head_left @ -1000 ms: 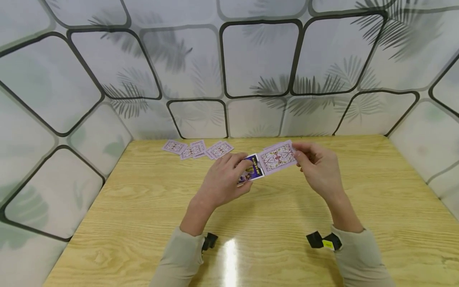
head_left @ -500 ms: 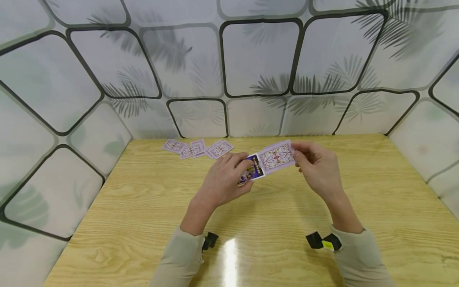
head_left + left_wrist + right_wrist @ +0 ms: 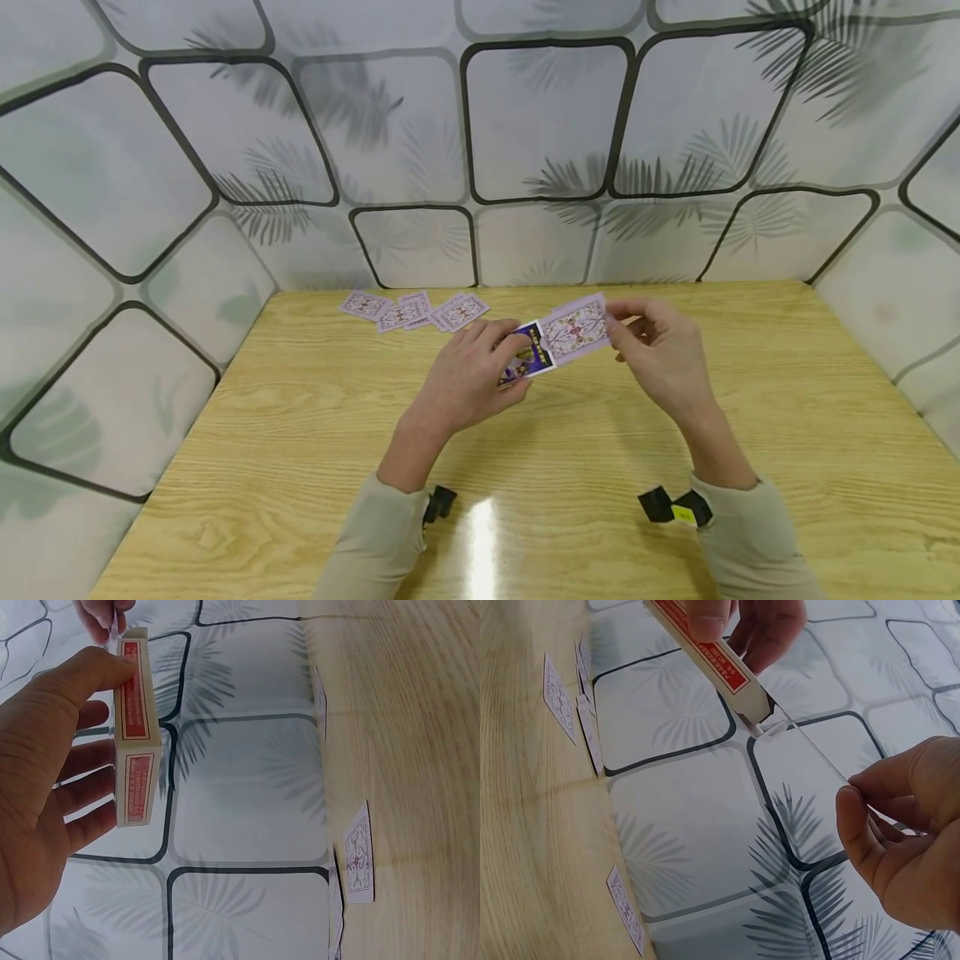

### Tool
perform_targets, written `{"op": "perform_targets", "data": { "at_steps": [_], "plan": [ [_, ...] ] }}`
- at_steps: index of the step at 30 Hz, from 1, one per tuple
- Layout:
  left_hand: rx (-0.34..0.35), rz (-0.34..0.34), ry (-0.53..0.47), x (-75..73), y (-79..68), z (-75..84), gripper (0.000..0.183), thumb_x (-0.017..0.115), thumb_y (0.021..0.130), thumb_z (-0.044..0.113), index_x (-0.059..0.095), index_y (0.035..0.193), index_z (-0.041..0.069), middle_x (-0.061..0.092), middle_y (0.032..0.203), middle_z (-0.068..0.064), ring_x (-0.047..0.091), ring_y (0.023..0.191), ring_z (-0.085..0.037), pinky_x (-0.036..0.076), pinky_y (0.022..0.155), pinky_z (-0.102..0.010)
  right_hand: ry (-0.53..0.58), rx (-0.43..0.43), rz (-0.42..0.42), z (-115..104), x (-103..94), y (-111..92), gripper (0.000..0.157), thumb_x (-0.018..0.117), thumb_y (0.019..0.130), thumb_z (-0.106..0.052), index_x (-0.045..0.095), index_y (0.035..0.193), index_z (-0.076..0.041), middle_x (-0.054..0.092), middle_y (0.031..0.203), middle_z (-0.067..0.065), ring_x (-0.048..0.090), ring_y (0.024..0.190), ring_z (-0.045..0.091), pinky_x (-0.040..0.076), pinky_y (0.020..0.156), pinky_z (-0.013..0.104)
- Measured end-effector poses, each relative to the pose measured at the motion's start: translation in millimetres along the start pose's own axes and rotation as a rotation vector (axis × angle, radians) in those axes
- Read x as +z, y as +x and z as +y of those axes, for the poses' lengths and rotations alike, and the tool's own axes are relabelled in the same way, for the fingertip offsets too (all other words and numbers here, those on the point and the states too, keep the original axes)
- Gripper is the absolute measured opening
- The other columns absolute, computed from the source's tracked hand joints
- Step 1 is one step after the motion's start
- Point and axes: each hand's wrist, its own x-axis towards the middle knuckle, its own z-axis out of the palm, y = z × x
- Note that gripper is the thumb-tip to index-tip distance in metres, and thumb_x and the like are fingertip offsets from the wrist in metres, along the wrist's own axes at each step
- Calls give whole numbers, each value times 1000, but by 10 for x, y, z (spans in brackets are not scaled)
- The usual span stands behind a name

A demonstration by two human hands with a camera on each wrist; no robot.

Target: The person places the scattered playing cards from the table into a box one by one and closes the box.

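My left hand (image 3: 468, 371) grips a playing card box (image 3: 531, 354) above the table, thumb on one narrow side and fingers on the other. The box has a dark purple face with a white border; its red and white narrow side shows in the left wrist view. My right hand (image 3: 663, 354) pinches the outer end of a playing card (image 3: 576, 331) with a lilac floral back. In the right wrist view the card appears edge-on as a thin line (image 3: 817, 750) running to the box's open end. How far its inner end is inside the box is hidden.
Several lilac-backed cards (image 3: 402, 314) lie face down, some overlapping, at the back left of the wooden table (image 3: 300, 467). Another card (image 3: 625, 911) lies near the back edge, mostly hidden behind the held card in the head view. A patterned wall covering (image 3: 536, 242) rises behind.
My right hand has moved slightly left with the card, and a little less of the card shows outside the box. The left hand and the loose cards have hardly moved.
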Motion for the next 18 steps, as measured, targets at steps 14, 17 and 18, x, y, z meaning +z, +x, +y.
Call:
{"op": "perform_targets", "data": {
  "at_steps": [14,17,18],
  "plan": [
    [-5,9,-14,-19,0,-1,39,78,84,31,62,113,11,63,122,-12,63,105,-26,55,85,-38,-11,16,-40,-38,66,-32,23,67,92,-1,67,115,3,66,104,16,60,70,10,54,55,19],
    [-7,7,-15,-21,-3,-1,39,78,84,31,62,113,11,63,122,-12,63,105,-26,55,84,-38,-15,10,-45,-42,82,-41,23,67,92,-2,67,115,3,66,104,15,60,70,11,54,55,21],
    [-7,7,-15,-22,-5,0,39,78,84,31,62,113,11,63,122,-12,63,106,-26,55,84,-38,-16,8,-47,-44,87,-43,23,67,92,-2,66,115,3,67,104,15,60,70,11,55,56,21]
  ]
}}
